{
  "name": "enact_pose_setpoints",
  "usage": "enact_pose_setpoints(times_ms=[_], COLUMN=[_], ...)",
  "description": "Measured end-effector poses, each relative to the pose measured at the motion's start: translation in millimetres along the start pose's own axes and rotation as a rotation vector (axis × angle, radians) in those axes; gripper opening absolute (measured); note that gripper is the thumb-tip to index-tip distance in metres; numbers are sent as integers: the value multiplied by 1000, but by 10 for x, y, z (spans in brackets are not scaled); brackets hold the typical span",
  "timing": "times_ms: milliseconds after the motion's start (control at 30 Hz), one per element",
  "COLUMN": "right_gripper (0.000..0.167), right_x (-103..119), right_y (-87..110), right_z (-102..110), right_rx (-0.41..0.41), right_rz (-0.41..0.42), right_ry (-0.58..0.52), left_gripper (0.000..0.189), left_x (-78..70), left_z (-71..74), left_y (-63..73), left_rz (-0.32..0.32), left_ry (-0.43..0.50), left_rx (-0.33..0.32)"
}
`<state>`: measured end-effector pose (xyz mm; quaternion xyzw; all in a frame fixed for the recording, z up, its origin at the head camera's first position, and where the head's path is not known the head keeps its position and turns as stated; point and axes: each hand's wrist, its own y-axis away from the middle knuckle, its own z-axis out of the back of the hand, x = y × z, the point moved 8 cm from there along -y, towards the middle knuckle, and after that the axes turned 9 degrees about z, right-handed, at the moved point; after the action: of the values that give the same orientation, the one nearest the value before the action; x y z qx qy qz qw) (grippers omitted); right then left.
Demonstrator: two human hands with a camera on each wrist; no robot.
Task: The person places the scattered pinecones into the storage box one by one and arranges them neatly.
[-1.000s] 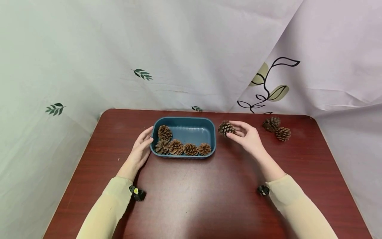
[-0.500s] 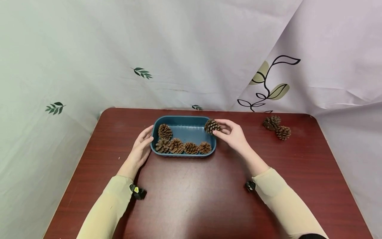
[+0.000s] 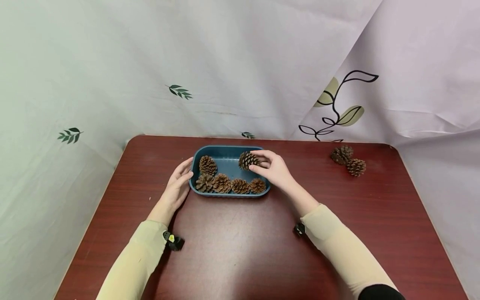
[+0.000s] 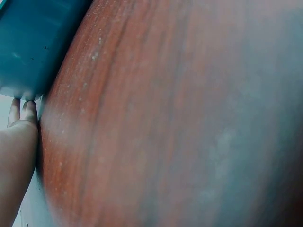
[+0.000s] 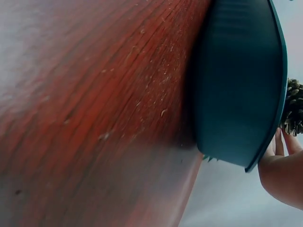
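Note:
A blue rectangular bin [image 3: 229, 167] stands towards the back of the table in the head view. Inside it, one brown pine cone [image 3: 208, 166] lies at the left end and several more line the near wall. My right hand [image 3: 276, 170] pinches another pine cone [image 3: 246, 161] over the bin's right half; the right wrist view shows this pine cone [image 5: 294, 108] beyond the bin's rim. Against the bin's left end rests my left hand [image 3: 175, 191], its fingers extended along the outside. Only that hand's fingers [image 4: 30, 113] and thumb side show in the left wrist view.
Two loose pine cones, one darker [image 3: 341, 154] and one browner [image 3: 356, 167], lie touching at the table's back right. Behind the reddish-brown table [image 3: 225, 241] hangs a white cloth [image 3: 240, 62] with leaf prints.
My right hand has carried the pine cone leftwards, from beside the bin across its right rim to above its inside. My left hand has stayed at the bin's left end.

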<state>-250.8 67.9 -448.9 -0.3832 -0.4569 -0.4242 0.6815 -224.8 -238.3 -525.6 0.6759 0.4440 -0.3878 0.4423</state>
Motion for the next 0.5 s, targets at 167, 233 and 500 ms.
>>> enact_pose_setpoints(times_ms=[167,233,500], right_gripper=[51,51,51], right_x=[8,4,-6], right_y=[-85,-116,-206], right_z=[-79,-105,-215], right_rx=[21,28,52], right_rz=[-15,-23,-2], right_ry=[33,50,145], left_gripper=[58,57,57], left_x=[0,0,17], left_z=[4,3,8], left_y=[1,-1,-3], left_rz=[0,-1,1], left_ry=[-3,-3,-21], left_rx=[-4,-2,4])
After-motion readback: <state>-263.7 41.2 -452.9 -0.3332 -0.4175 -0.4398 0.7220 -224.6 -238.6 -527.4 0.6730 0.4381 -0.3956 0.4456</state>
